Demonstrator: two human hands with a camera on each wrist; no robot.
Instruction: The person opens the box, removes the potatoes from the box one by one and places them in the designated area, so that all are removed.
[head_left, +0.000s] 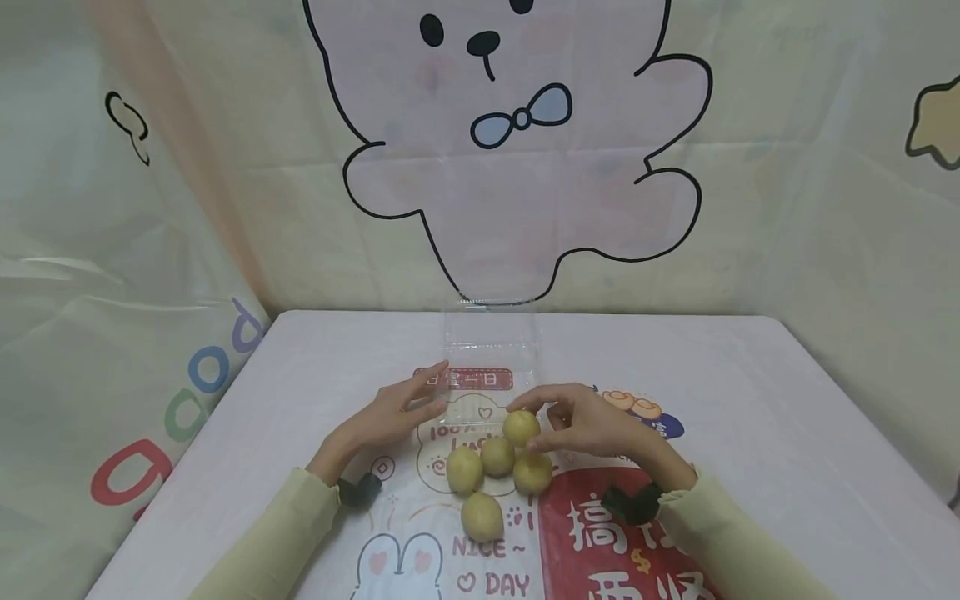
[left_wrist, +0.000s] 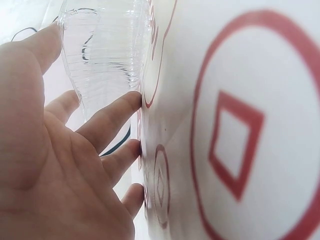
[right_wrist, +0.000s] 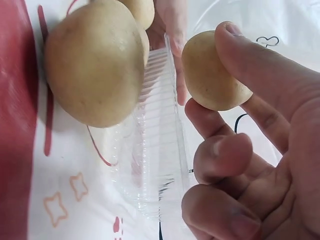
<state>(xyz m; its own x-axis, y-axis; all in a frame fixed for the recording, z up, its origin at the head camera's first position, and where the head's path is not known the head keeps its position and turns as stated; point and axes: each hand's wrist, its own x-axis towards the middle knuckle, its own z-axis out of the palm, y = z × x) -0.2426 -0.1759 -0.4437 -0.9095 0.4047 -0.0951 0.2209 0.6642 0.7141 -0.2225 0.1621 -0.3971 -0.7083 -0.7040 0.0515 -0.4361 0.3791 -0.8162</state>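
My right hand (head_left: 592,421) pinches a round yellow-green fruit (right_wrist: 207,72) between thumb and fingers, with the other fingers curled below. That fruit is held at the near edge of a clear plastic box (right_wrist: 172,135), whose lid stands open at the back. Spread out at the box's left side, my left hand (head_left: 397,408) has its thumb and fingertips against or close to the clear wall (left_wrist: 102,55). Several more such fruits lie in front of the box: a middle one (head_left: 497,457), a left one (head_left: 464,470), a right one (head_left: 532,472) and the nearest (head_left: 482,517).
A white table cover (head_left: 750,433) printed with cartoons, red lettering and a red panel (head_left: 585,533) lies under everything. Behind the table hangs a curtain with a cartoon bear (head_left: 517,192). Another curtain (head_left: 112,333) hangs along the left side.
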